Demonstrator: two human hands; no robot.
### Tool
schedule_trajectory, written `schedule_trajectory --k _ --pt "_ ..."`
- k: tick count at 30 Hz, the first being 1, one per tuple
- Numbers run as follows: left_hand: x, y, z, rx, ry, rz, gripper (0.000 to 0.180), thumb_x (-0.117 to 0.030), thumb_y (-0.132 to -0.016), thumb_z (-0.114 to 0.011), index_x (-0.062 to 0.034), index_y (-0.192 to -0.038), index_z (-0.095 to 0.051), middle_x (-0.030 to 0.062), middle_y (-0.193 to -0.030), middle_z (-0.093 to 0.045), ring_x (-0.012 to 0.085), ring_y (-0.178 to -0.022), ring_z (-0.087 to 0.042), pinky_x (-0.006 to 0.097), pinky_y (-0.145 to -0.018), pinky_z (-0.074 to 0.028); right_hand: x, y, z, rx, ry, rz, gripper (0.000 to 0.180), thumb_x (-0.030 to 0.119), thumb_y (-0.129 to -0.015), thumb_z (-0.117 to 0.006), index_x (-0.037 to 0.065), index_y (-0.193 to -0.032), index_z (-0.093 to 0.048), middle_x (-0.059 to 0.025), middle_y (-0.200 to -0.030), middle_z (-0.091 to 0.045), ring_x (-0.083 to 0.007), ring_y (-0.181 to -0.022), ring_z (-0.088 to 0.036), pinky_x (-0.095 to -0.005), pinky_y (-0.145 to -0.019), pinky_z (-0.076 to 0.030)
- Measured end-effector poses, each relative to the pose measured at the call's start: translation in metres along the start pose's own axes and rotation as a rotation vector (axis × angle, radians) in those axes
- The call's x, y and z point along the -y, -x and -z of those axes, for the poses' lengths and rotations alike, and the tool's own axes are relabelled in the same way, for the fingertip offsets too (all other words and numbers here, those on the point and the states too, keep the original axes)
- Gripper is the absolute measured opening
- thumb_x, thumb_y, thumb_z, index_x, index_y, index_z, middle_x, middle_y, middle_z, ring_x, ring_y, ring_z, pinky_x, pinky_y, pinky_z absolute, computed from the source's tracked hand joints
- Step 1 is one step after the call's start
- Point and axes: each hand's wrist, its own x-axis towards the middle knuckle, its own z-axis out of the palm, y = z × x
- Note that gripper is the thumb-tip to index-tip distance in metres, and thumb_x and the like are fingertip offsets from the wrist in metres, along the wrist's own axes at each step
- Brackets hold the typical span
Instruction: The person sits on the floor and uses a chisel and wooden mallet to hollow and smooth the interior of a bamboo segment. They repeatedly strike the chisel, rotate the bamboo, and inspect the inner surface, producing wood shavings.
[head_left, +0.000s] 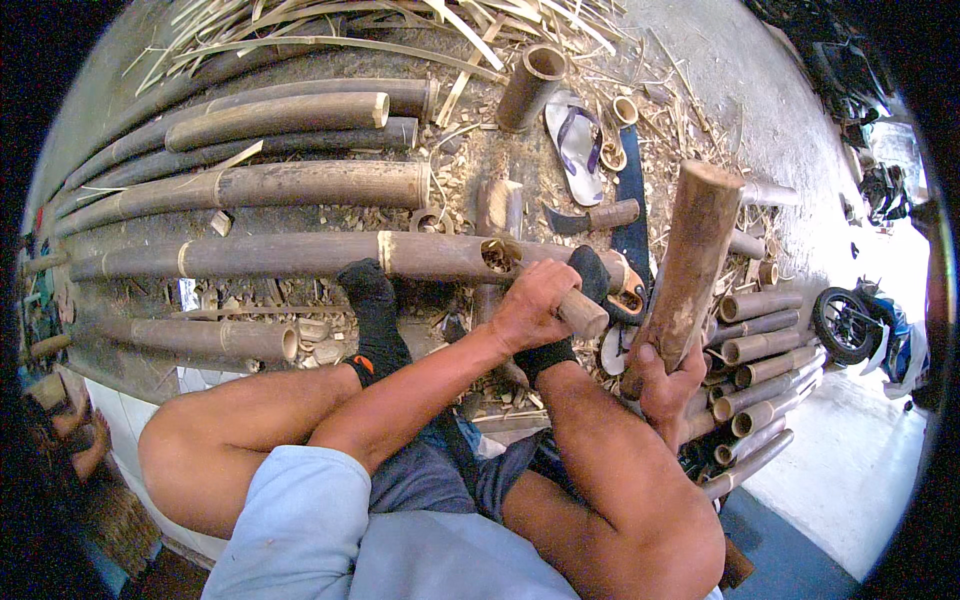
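Near the hollow opening (pixel 499 257) in the bamboo pole (pixel 430 257), left grip (pixel 535 302) clenches a wooden handle (pixel 583 314), right grip (pixel 666 384) a club (pixel 692 255)

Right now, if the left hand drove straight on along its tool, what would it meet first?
Most likely the bamboo, at its cut hole. The tool in the left hand slants toward it; whether its tip already touches, I can't tell.

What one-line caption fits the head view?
Left hand holds a wooden-handled tool near a hole in a bamboo pole; right hand grips a thick wooden club.
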Motion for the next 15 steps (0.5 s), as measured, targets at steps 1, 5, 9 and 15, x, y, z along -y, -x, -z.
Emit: schedule_trajectory --k 1,5,9,15 --pt "0.002 -0.002 0.000 0.016 -0.009 -0.032 0.047 -0.024 -0.064 -0.080 -0.0080 -0.100 -0.056 0.0145 -0.095 -0.059 0.0370 -0.095 -0.059 0.045 -0.083 -0.045 -0.002 0.004 0.001 -0.013 -0.004 -0.016 0.046 0.028 -0.082 -0.080 -0.001 -0.112 -0.059 -0.0081 -0.088 -0.067 -0.0179 -0.074 -0.065 -0.0332 -0.067 -0.053" --pt "0.012 -0.011 0.003 0.036 0.013 -0.119 0.045 -0.024 -0.065 -0.080 -0.0073 -0.099 -0.056 0.0142 -0.092 -0.059 0.0373 -0.092 -0.059 0.046 -0.082 -0.047 -0.005 0.015 0.009 0.008 0.046 -0.204 0.069 0.035 -0.072 -0.086 0.000 -0.126 -0.061 -0.0121 -0.107 -0.072 -0.0238 -0.095 -0.068 -0.0377 -0.087 -0.053" --pt "0.023 -0.011 0.007 -0.013 0.055 -0.144 0.042 -0.023 -0.064 -0.080 -0.0075 -0.097 -0.058 0.0138 -0.090 -0.059 0.0381 -0.089 -0.060 0.046 -0.081 -0.049 -0.006 0.020 0.013 0.003 0.098 -0.160 0.068 0.036 -0.071 -0.086 0.001 -0.124 -0.062 -0.0130 -0.104 -0.072 -0.0257 -0.093 -0.069 -0.0390 -0.085 -0.053" --pt "0.036 -0.003 0.005 0.004 0.067 -0.056 0.048 -0.027 -0.061 -0.084 -0.0097 -0.099 -0.060 0.0134 -0.093 -0.061 0.0376 -0.091 -0.062 0.046 -0.081 -0.051 -0.010 0.015 0.007 0.020 0.092 -0.071 0.066 0.030 -0.073 -0.085 0.001 -0.127 -0.061 -0.0147 -0.103 -0.073 -0.0277 -0.093 -0.071 -0.0410 -0.084 -0.054"
